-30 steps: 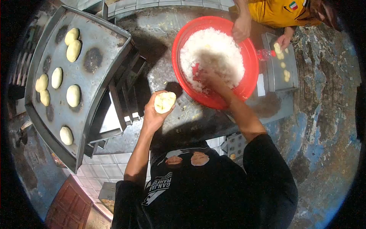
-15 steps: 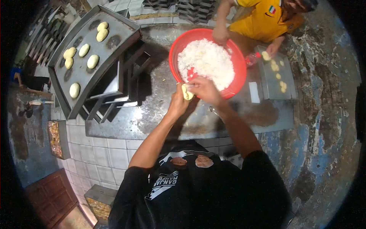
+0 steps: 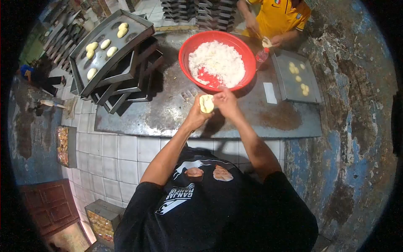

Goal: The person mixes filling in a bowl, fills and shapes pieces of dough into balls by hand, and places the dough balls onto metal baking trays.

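My left hand is closed around a flattened piece of pale yellow dough, held above the near part of the metal table. Just right of the dough is my right hand, its fingers partly spread and nothing visible in them. Whether its thumb touches the dough is unclear. Beyond both hands stands a red basin of white crumbly filling, with a bare red patch at its near side. A few pale dough pieces lie on a dark metal tray at the left.
Stacked trays support the left tray. On the right, another tray carries dough pieces, near a white strip and a red-capped bottle. Across the table, a person in a yellow shirt holds dough.
My right hand has drawn off the dough slightly to the right, and the dough's pale face now shows wider. The other person's hand has left the basin. My view has shifted.
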Demonstrator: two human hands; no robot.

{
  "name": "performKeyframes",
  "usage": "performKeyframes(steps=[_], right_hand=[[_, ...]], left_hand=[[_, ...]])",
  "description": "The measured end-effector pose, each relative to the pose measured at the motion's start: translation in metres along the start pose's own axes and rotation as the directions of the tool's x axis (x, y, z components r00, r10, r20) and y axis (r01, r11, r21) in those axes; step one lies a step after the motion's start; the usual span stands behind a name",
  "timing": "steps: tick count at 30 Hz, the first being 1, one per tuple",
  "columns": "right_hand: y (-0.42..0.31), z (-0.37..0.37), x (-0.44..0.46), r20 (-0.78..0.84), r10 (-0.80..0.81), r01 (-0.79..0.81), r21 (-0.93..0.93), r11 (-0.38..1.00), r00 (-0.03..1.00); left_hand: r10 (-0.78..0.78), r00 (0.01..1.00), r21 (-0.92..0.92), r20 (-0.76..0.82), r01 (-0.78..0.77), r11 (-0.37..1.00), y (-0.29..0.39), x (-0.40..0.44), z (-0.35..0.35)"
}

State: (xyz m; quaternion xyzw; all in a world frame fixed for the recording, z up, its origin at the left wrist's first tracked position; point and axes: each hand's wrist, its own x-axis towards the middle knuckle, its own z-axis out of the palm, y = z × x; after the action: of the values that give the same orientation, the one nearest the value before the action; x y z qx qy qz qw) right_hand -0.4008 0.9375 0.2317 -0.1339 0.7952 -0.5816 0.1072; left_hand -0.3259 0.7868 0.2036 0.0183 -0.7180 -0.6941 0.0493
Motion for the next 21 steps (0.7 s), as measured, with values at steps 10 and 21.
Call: performKeyframes(steps=[10,21], right_hand=[[-0.041,0.023,-0.06,-0.007,-0.351,0.35,0.055,0.935,0.937],[-0.053,0.041,-0.021,0.464,-0.082,-0.289,0.67,0.684,0.882]], left_hand=[[-0.315,0.948,-0.486,0.04,0.294,0.823,0.053,-0.032,-0.016],[-0.004,0.983,0.335,-0.184,0.066,0.94,0.104,-0.066,-0.04]])
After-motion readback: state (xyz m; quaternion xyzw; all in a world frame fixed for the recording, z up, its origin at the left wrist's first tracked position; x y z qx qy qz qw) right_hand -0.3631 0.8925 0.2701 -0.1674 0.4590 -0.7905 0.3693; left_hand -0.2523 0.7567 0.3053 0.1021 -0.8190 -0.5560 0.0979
